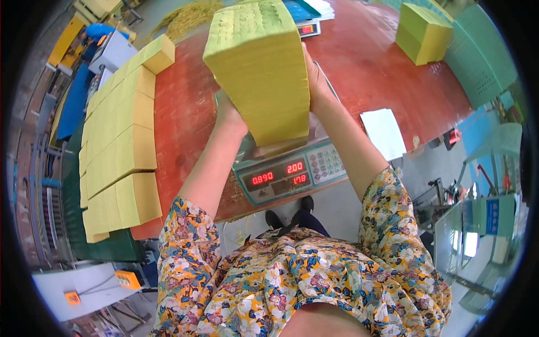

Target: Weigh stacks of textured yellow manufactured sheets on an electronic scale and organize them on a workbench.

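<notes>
Between my two hands is a thick stack of yellow paper (261,78), its top face marked with rows of small cuts. My left hand (229,117) grips its left side, the fingers mostly hidden behind it. On the right side, my right hand (315,81) presses against the stack with its fingers running up the far edge. Beneath the stack is a digital weighing scale (300,177) with a lit red display and a keypad. Whether the stack touches the scale's pan or is held just above it, I cannot tell.
Several yellow paper stacks (120,135) stand in rows at the red table's (370,62) left. Another yellow stack (424,33) sits far right beside a green perforated panel (480,56). White sheets (383,133) lie right of the scale. A second scale (307,27) is at the back.
</notes>
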The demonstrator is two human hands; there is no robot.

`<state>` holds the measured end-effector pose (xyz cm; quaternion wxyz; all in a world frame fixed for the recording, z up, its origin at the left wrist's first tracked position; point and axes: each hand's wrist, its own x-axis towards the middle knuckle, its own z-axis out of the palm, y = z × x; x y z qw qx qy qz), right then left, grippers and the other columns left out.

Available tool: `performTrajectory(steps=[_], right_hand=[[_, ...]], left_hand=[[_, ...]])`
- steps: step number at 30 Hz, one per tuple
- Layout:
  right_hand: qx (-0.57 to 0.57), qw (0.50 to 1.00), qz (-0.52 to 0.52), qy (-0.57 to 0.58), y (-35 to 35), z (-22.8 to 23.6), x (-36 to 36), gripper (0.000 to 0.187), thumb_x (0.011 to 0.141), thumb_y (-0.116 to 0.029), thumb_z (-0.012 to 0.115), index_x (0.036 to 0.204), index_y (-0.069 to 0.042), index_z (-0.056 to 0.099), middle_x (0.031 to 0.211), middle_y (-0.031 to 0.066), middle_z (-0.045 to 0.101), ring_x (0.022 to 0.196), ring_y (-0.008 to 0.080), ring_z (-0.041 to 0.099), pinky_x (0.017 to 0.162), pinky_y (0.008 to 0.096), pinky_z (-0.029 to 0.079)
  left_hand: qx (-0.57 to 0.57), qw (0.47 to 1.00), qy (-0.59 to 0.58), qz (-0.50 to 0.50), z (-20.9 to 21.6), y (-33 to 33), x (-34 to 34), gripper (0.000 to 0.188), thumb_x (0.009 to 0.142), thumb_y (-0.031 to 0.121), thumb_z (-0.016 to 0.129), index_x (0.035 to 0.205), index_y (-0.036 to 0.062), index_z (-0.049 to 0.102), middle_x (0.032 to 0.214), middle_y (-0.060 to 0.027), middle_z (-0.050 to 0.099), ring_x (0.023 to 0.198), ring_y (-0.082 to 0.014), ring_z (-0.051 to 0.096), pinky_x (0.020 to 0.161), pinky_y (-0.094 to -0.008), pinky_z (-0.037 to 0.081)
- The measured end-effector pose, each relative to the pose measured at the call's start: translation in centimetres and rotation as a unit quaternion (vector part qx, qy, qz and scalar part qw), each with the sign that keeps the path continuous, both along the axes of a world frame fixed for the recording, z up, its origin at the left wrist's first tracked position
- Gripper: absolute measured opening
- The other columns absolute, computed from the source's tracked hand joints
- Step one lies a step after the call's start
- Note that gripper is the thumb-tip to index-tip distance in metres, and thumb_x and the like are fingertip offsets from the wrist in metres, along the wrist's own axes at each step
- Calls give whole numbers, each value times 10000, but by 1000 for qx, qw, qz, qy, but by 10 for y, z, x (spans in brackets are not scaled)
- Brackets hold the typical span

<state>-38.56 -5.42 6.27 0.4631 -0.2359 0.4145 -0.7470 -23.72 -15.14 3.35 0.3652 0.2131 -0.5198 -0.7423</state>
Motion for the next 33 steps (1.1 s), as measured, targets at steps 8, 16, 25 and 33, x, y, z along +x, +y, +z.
performTrajectory(steps=[8,16,25,33], right_hand=[[64,994,1,83,-14,-20,-35,651,1002,-592,307,1450,-138,437,1404,112,502,1256,203,489,1019,354,399],[-14,987,-115,115,126,-24,-9,668,1032,-509,254,1456,-6,367,1482,161,418,1381,290,375,1112,422,286],[-35,987,-157,-16,196,-38,69,632,1044,-450,267,1399,56,399,1390,220,488,1311,321,457,1083,423,348],[-42,978,-202,-32,221,-43,99,606,1049,-421,281,1382,69,408,1369,223,505,1294,322,475,1069,420,370]], left_hand=[[115,983,110,92,21,18,-16,562,976,441,507,1355,30,451,1284,-90,551,1127,-186,572,888,-341,502],[79,969,39,229,20,76,131,618,996,474,413,1372,-16,428,1394,-185,477,1289,-278,452,1056,-439,370],[90,988,36,117,15,121,172,430,1010,286,410,1275,-36,516,1252,-204,587,1157,-267,565,993,-400,455],[97,993,20,62,15,120,180,375,1005,267,444,1201,-29,568,1143,-180,642,1046,-237,616,894,-355,502]])
